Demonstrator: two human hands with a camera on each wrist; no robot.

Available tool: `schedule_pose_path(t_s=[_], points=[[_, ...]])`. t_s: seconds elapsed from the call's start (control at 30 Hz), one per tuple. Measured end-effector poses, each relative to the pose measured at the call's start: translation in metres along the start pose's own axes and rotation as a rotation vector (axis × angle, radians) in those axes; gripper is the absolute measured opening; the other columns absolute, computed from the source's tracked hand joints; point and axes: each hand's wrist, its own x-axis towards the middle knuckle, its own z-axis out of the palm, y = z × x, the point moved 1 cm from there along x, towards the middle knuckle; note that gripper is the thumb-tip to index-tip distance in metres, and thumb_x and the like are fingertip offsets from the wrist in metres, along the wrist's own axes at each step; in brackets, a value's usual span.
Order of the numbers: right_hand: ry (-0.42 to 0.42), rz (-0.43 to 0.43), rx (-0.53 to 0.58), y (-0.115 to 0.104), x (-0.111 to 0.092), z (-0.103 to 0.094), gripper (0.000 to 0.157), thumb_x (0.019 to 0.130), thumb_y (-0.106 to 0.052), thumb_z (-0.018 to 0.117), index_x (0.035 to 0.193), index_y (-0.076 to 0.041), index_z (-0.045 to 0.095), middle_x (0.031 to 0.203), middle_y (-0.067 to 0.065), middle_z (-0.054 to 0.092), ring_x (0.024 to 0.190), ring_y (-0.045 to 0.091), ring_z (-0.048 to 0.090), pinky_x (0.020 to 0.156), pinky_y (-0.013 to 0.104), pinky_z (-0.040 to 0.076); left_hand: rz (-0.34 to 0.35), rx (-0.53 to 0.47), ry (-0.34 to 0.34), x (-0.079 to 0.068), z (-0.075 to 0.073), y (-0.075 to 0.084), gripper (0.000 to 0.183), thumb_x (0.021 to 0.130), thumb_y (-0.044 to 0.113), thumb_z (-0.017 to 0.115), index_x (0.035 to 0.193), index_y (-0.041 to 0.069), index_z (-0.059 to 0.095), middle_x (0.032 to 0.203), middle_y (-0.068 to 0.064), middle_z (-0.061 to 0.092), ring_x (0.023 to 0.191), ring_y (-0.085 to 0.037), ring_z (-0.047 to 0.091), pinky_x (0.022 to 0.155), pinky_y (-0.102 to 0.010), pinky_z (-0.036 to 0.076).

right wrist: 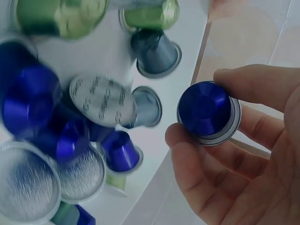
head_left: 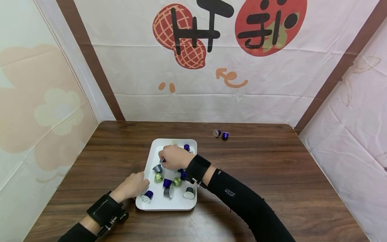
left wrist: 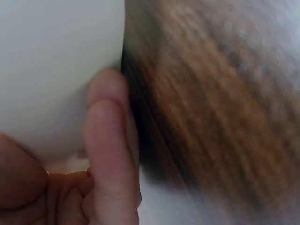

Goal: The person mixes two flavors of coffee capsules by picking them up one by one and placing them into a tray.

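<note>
A white tray (head_left: pixel 151 206) lies on the wooden table, holding several coffee capsules in blue, green and grey. My left hand (head_left: pixel 133 185) grips the tray's left side, thumb over the rim; in the left wrist view its fingers (left wrist: pixel 110 140) press the white outer wall. Over the upper part of the tray, my right hand (head_left: pixel 175 157) pinches a blue coffee capsule (right wrist: pixel 205 108) by its rim between thumb and fingers. Below that hand lie a green capsule (head_left: pixel 158 178), a grey capsule (head_left: pixel 157 168) and other blue capsules, some partly hidden by the wrist.
Two blue capsules (head_left: pixel 225 135) stand close together on the table (head_left: pixel 257 161), beyond the tray to the right. A printed cloth backdrop (head_left: pixel 136 101) rises behind the table's far edge, with more cloth at both sides.
</note>
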Motion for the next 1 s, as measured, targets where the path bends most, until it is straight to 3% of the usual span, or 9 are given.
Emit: schedule_pose_path(t_s=[0.33, 0.53, 0.8, 1.0], points=[[-0.019, 0.008, -0.028, -0.002, 0.002, 0.007, 0.008, 0.088, -0.021, 0.063, 0.092, -0.014, 0.065, 0.086, -0.005, 0.055, 0.07, 0.007, 0.051, 0.062, 0.018, 0.04, 0.0, 0.0, -0.009, 0.002, 0.0, 0.001, 0.042, 0.093, 0.013, 0.046, 0.123, -0.017, 0.046, 0.077, -0.011, 0.056, 0.056, -0.017, 0.054, 0.046, -0.03, 0.042], [0.002, 0.034, -0.017, 0.008, -0.008, 0.0, 0.011, 0.092, -0.022, 0.058, 0.097, -0.015, 0.065, 0.091, -0.004, 0.057, 0.072, 0.006, 0.052, 0.063, 0.019, 0.042, -0.015, 0.014, -0.003, 0.002, 0.0, 0.0, 0.041, 0.091, 0.013, 0.048, 0.119, -0.017, 0.048, 0.081, -0.013, 0.057, 0.062, -0.019, 0.055, 0.049, -0.031, 0.042], [0.052, 0.101, -0.007, 0.049, -0.035, -0.014, 0.01, 0.094, -0.02, 0.056, 0.096, -0.014, 0.063, 0.094, -0.001, 0.057, 0.069, 0.009, 0.048, 0.062, 0.021, 0.04, -0.033, 0.032, -0.014, 0.003, 0.001, 0.0, 0.044, 0.091, 0.013, 0.048, 0.123, -0.018, 0.045, 0.098, -0.022, 0.06, 0.072, -0.022, 0.056, 0.057, -0.033, 0.045], [0.108, 0.178, -0.008, 0.091, -0.059, -0.021, 0.019, 0.091, -0.017, 0.058, 0.107, -0.008, 0.064, 0.1, 0.003, 0.059, 0.081, 0.012, 0.055, 0.07, 0.026, 0.046, -0.037, 0.04, -0.013, 0.004, 0.001, 0.001, 0.046, 0.091, 0.014, 0.048, 0.124, -0.018, 0.044, 0.099, -0.023, 0.06, 0.072, -0.022, 0.056, 0.058, -0.033, 0.045]])
